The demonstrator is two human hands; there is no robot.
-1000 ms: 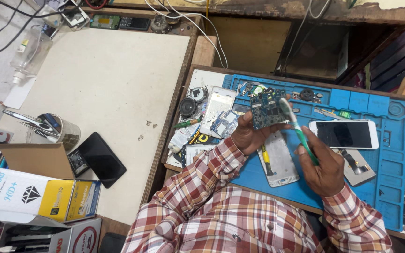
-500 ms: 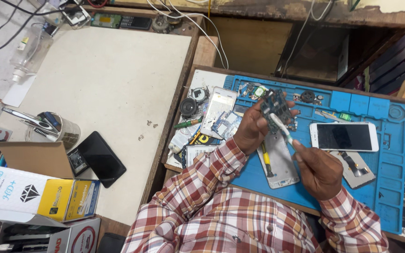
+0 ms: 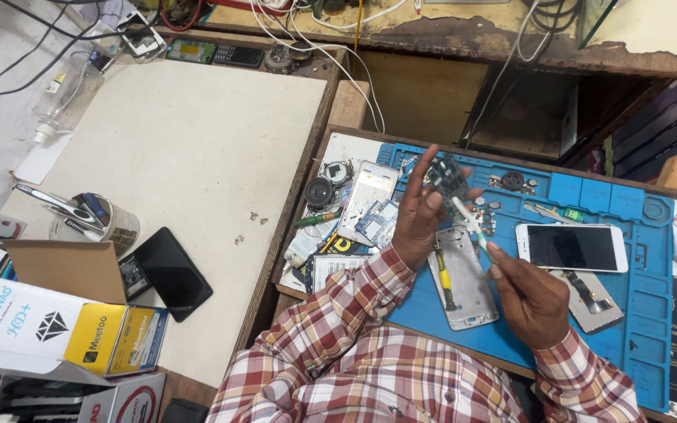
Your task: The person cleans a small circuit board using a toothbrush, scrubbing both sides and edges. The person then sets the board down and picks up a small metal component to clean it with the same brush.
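Both hands hover above the blue repair mat [image 3: 589, 329]: the left hand [image 3: 417, 219] pinches one small circuit board [image 3: 448, 176] at its fingertips, and the right hand [image 3: 530, 301] grips one white-and-green brush [image 3: 472, 227] tipped toward that board. On the mat lie one white smartphone [image 3: 572, 247] and one bare phone frame [image 3: 464, 286].

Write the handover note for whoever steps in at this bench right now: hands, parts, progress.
Left hand: raised over the blue mat, grip on a small circuit board at the fingertips.
Right hand: grip on a green-and-white brush, tip pointing toward the board; contact unclear.
On the mat: open phone frame with a yellow-handled screwdriver lying on it, and a white phone screen-up to the right.
Done: the board is out of the frame.
Left: board still out of the frame, in hand.
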